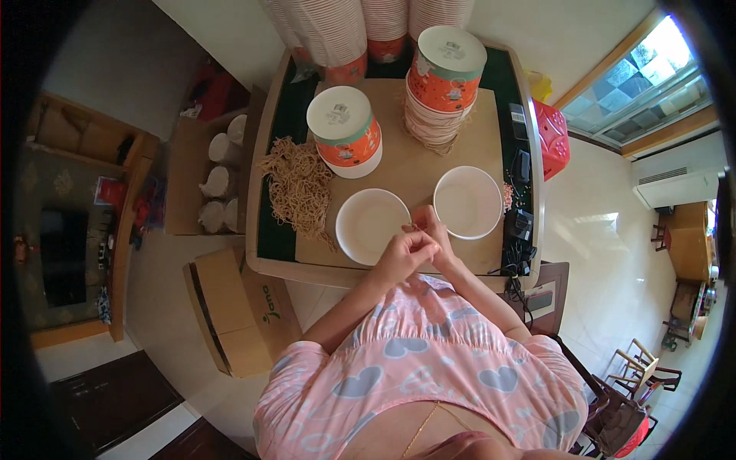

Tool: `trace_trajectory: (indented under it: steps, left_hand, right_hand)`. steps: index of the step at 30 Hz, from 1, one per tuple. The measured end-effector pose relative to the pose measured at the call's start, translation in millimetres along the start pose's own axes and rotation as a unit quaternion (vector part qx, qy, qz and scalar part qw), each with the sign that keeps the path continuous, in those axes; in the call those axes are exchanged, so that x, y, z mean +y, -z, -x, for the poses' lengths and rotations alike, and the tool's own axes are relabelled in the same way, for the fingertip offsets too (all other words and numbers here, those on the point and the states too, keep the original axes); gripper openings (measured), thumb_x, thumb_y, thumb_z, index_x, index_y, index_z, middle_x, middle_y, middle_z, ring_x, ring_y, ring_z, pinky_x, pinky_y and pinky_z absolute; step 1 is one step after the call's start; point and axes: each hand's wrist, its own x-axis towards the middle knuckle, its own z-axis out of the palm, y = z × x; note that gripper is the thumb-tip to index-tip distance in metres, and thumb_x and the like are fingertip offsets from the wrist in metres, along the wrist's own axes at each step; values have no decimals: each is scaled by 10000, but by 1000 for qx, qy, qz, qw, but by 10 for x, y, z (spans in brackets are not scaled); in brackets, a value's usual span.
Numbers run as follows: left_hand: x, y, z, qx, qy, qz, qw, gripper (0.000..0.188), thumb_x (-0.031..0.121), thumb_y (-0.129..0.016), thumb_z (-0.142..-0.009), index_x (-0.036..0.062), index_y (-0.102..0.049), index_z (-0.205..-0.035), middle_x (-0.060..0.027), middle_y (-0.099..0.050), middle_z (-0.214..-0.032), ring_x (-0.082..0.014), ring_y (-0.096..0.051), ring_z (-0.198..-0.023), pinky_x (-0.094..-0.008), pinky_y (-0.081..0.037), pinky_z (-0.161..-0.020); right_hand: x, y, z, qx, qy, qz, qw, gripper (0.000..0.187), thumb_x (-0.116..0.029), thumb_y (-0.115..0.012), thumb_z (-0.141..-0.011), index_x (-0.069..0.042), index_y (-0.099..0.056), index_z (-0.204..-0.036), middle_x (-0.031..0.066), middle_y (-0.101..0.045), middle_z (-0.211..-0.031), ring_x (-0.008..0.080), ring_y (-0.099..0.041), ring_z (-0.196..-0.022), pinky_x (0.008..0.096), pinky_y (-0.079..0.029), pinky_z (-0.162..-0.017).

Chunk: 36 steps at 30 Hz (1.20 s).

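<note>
My left hand [407, 257] and my right hand [434, 234] meet near the table's front edge, thumbs and fingers pinched together. Whatever is between them is too small to make out. On either side, a white paper tub [373, 227] and a second white paper tub [468, 202] stand upright with their mouths up. Behind them is an upside-down orange and green printed tub [345, 123]. A taller upside-down stack of tubs [445, 80] has tan cords [437, 130] around its lower part. Left of the tubs lies a tangled heap of tan cords [297, 184].
Cardboard [395, 165] covers the green-topped table [276, 234]. Tall stacks of tubs [337, 38] line its back. Black adapters and cables [521, 222] lie along the right edge, beside small pink bits [507, 196]. Cardboard boxes [253, 307] stand on the floor at left; a red stool [550, 138] is at right.
</note>
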Motion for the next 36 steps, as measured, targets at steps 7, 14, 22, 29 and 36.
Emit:
trace_trajectory:
  steps: [7, 14, 22, 29, 36]
  left_hand:
    - [294, 650, -87, 117, -29, 236, 964, 161, 148, -566, -876, 15, -624, -947, 29, -531, -656, -8, -391, -480, -157, -290, -404]
    - [276, 889, 122, 133, -18, 283, 950, 167, 138, -546, -883, 50, -597, -1016, 23, -496, -636, -45, -395, -486, -171, -277, -417]
    - [-75, 769, 152, 146, -31, 413, 898, 150, 155, -545, -892, 76, -590, -1011, 27, -513, -677, -55, -452, -564, -189, -333, -495]
    - [-381, 840, 124, 248, -39, 324, 912, 130, 149, -548, -890, 73, -595, -984, 30, -565, -753, -55, -499, -663, -203, -403, -611]
    - [-989, 836, 253, 233, 103, 76, 964, 86, 148, -563, -862, 97, -621, -899, 26, -621, -884, -66, -551, -793, -211, -423, -654]
  right_hand:
    - [-50, 2, -113, -47, 4, 146, 988, 252, -84, -580, -767, -49, -440, -974, 167, -571, -805, 346, -567, -739, 425, -459, -627]
    - [-252, -63, -840, -27, 157, 292, 943, 120, -104, -568, -781, -83, -518, -888, 120, -596, -829, 301, -571, -830, 420, -479, -686]
    - [-628, -51, -569, -95, 134, 120, 979, 250, -35, -548, -790, -80, -582, -1034, 85, -566, -667, 203, -562, -635, 317, -462, -599]
    - [-324, -158, 197, -336, -35, -42, 940, 104, -88, -577, -835, -5, -625, -874, 57, -624, -700, 93, -568, -661, 265, -472, -611]
    - [164, 29, 190, -168, -53, 22, 984, 207, -111, -583, -860, 26, -631, -1008, 75, -669, -855, 113, -604, -780, 267, -492, -708]
